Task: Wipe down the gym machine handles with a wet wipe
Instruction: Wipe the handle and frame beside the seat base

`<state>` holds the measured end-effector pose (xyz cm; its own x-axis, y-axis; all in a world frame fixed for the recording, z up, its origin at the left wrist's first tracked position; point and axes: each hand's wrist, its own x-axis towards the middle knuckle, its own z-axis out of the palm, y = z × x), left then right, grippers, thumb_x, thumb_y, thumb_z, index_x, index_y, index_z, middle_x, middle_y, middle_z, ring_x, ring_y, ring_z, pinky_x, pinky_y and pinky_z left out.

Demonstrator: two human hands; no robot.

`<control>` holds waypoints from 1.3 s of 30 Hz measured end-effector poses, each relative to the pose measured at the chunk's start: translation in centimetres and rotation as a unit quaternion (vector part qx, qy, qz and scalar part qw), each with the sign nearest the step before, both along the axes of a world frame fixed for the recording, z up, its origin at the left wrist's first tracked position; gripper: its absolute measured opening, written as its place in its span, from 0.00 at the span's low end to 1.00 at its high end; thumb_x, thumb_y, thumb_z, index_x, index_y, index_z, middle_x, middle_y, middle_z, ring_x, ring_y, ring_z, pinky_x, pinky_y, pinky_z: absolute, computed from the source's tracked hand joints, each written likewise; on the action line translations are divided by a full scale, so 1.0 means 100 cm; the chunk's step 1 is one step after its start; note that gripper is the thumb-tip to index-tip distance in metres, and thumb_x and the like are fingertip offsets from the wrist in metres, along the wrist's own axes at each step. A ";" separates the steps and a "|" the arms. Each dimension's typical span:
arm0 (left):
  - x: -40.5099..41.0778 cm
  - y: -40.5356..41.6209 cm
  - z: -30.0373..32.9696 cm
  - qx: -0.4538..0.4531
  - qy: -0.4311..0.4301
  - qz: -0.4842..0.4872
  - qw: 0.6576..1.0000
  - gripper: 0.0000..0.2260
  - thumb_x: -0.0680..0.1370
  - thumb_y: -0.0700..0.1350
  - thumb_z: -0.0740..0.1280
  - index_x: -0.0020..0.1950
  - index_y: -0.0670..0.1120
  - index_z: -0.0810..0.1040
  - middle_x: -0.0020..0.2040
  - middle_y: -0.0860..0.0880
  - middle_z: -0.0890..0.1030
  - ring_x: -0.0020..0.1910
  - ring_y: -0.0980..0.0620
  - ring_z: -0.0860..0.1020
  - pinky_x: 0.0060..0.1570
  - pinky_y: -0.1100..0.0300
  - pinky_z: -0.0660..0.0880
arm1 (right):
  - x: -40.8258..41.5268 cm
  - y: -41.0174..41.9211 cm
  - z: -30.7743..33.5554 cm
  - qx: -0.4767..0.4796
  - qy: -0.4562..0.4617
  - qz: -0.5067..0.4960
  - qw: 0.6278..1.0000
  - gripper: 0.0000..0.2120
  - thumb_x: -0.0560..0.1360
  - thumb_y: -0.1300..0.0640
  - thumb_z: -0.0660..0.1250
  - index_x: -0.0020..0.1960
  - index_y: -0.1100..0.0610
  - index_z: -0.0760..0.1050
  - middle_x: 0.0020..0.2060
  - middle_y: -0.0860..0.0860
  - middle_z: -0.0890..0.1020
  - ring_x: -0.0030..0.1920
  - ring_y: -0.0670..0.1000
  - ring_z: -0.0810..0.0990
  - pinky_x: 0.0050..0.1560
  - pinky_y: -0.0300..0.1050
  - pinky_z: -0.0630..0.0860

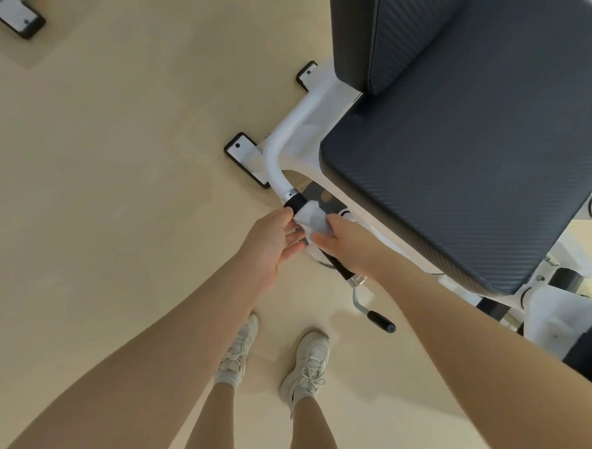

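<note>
Beside the machine, on the floor side: the person stands over a pale beige smooth floor (113,165), both arms reaching down to the near handle.
Seat: a large dark grey textured padded seat cushion (473,167), with a matching upright back pad (424,22) behind it, fills the upper right of the view.
Frame: a white curved steel tube (283,139) runs from the base under the seat down to the handle; two black-edged white foot plates (245,158) sit on the floor beside it.
Shoes: a pair of white lace-up trainers (308,364) stands below the handle.
Handle: a black rubber cylindrical grip (295,201) on the end of the white tube, capped at its lower end by a silver metal collar (356,281); its middle is hidden under the wipe and the hands.
Right hand (348,244): fingers curled round the grip over the wipe, clamping the wipe to it.
Left hand (275,241): fingertips pinching the wipe's near edge, beside the grip.
Wipe: a small white crumpled wet wipe (313,220), wrapped round the upper part of the grip between the two hands.
Lever: a small grey bent metal lever with a black knob (378,319), low by the seat, untouched.
Step in hand: judged to be wiping this first grip, with the wipe near its upper end.
Next move: likely calls for sliding the wrapped wipe along the grip toward the silver collar, keeping it closed round the whole circumference, before going to any other handle.
</note>
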<state>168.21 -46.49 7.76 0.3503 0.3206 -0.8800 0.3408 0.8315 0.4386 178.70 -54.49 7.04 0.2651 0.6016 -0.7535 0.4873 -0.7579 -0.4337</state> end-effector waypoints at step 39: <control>-0.008 -0.001 -0.005 -0.009 -0.024 -0.002 1.000 0.11 0.81 0.50 0.57 0.49 0.49 0.77 0.50 0.50 0.81 0.52 0.52 0.79 0.54 0.56 0.74 | 0.013 0.010 -0.014 -0.049 0.064 -0.159 0.984 0.22 0.78 0.41 0.54 0.50 0.58 0.78 0.42 0.54 0.82 0.41 0.53 0.81 0.47 0.46 0.78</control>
